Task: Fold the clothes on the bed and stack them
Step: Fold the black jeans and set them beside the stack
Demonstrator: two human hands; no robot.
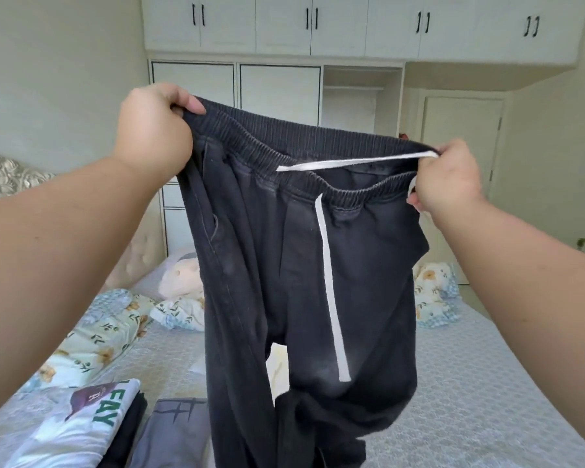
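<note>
Black sweatpants [304,265] hang in the air above the bed [470,383], stretched out by the waistband. The left hand [152,130] and right hand [448,179] each pinch one end of it with curled fingers. Folded clothes [92,430] lie stacked at the lower left.

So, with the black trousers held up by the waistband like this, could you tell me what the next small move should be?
Probably bring the left hand and right hand together, folding the black trousers leg onto leg: they hang open, unfolded.
</note>
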